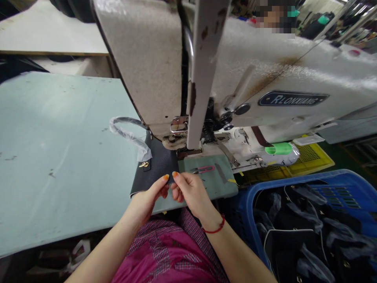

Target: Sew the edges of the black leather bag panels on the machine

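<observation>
Black handbag (157, 167) is laid flat, partly under sewing machine (265, 74), ahead of hands. Left hand (147, 198) is nearer, at handbag edge; right hand (188, 192) is beside it. Both are curled; clamping cannot be told.

My left hand (150, 196) sits at the lower edge of a black handbag (157, 169), with its plastic-wrapped handle (128, 133) curving up beyond that hand. My right hand (190, 190) is just beside it. Past my right hand, small pink snips (203, 169) lie on a green mat (219, 188). A sewing machine (147, 59) stands beyond both hands, and a blue crate (244, 208) of black bags (290, 247) sits to the right.
</observation>
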`<state>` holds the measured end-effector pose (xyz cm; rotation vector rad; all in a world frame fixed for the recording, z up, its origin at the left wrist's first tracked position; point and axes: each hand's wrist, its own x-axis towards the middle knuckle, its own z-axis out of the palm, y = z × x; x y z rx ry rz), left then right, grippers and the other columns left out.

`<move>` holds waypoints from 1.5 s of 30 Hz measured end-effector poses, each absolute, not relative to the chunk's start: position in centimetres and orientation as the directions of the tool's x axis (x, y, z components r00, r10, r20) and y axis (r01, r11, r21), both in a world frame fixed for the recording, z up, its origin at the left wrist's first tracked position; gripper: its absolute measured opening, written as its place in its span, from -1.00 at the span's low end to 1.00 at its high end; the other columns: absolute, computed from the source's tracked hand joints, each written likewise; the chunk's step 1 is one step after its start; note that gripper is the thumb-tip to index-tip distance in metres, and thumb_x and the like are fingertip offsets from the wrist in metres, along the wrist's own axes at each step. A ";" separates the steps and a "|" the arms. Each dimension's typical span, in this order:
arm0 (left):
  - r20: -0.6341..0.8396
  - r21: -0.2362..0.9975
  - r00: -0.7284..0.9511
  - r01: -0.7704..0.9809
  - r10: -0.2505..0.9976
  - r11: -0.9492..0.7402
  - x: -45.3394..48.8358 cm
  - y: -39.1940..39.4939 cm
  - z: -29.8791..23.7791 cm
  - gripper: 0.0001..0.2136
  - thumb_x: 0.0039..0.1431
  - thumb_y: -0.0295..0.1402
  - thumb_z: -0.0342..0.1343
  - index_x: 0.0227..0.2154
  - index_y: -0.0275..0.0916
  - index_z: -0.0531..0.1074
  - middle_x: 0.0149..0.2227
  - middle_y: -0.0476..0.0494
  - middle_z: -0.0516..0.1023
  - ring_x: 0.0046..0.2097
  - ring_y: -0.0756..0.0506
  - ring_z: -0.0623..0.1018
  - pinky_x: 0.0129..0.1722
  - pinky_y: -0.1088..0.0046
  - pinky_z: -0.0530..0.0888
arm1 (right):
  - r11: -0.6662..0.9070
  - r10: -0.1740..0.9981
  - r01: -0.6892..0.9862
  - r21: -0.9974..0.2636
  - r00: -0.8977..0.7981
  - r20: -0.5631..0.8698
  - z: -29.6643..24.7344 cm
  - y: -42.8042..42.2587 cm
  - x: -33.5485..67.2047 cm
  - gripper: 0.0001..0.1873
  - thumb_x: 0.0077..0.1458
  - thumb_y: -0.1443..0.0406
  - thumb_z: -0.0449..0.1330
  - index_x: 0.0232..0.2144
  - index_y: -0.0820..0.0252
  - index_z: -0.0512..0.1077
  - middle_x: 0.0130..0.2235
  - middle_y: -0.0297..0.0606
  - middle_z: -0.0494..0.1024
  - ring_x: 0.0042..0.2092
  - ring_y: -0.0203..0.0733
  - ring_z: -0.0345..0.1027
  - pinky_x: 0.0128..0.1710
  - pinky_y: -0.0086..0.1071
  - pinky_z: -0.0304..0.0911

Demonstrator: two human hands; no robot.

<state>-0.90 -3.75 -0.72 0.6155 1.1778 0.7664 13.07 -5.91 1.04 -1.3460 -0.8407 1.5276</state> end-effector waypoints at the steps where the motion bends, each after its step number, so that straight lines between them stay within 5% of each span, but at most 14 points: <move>1: -0.565 0.760 0.244 -0.217 0.788 0.613 -0.7 -3.7 -0.5 -0.53 -0.02 0.05 0.28 -0.70 -0.28 0.41 -0.63 -0.08 0.37 -0.50 -0.03 0.34 -0.47 0.43 0.30 | -0.340 0.938 -0.178 -0.924 0.003 -0.346 1.1 -6.0 13.1 -0.44 0.17 -0.11 0.14 -0.55 0.26 0.39 -0.64 -0.39 0.38 -0.62 -0.43 0.18 -0.60 -0.55 0.12; 4: -0.586 0.699 0.351 -0.237 0.730 0.675 -0.3 -3.6 -0.1 -0.47 -0.01 0.13 0.21 -0.72 -0.26 0.33 -0.67 0.00 0.25 -0.55 0.03 0.21 -0.53 0.48 0.23 | -0.301 0.953 -0.151 -0.942 -0.009 -0.303 1.3 -6.3 13.3 -0.48 0.21 -0.06 0.13 -0.53 0.25 0.37 -0.61 -0.40 0.38 -0.59 -0.43 0.18 -0.58 -0.55 0.13; 12: -0.638 0.638 0.321 -0.289 0.700 0.714 -0.5 -3.6 0.4 -0.51 -0.26 -0.03 0.45 -0.71 -0.28 0.30 -0.66 0.11 0.13 -0.55 0.08 0.10 -0.58 0.55 0.19 | -0.275 0.961 -0.076 -0.958 -0.013 -0.275 1.8 -6.8 13.7 -0.55 0.24 -0.02 0.12 -0.49 0.21 0.33 -0.54 -0.40 0.37 -0.56 -0.41 0.21 -0.56 -0.54 0.17; 19: -0.647 0.611 0.284 -0.363 0.708 0.704 -0.2 -4.0 0.3 -0.61 -0.25 -0.12 0.48 -0.62 -0.34 0.46 -0.62 0.06 0.24 -0.52 0.08 0.20 -0.56 0.56 0.26 | -0.234 0.971 -0.050 -0.971 0.044 -0.236 2.0 -7.1 13.6 -0.59 0.25 0.07 0.13 -0.54 0.18 0.26 -0.54 -0.40 0.36 -0.54 -0.39 0.21 -0.55 -0.53 0.16; 31: -0.613 0.664 0.260 -0.342 0.746 0.665 0.0 -2.7 -0.1 -0.65 -0.22 -0.15 0.46 -0.52 -0.35 0.55 -0.51 -0.06 0.46 -0.45 0.02 0.38 -0.47 0.51 0.36 | -0.214 0.975 -0.065 -0.975 0.053 -0.218 2.1 -5.8 13.7 -0.61 0.24 0.10 0.12 -0.55 0.19 0.29 -0.56 -0.39 0.37 -0.55 -0.39 0.20 -0.55 -0.53 0.14; 45: -0.539 0.758 0.307 -0.230 0.784 0.611 -0.5 0.5 -1.1 -0.62 -0.14 -0.05 0.40 -0.56 -0.31 0.52 -0.58 0.03 0.29 -0.48 0.02 0.24 -0.45 0.49 0.29 | -0.200 0.977 -0.077 -0.977 0.061 -0.205 1.5 -3.0 13.7 -0.58 0.22 0.08 0.13 -0.58 0.19 0.31 -0.58 -0.39 0.40 -0.54 -0.39 0.24 -0.51 -0.53 0.19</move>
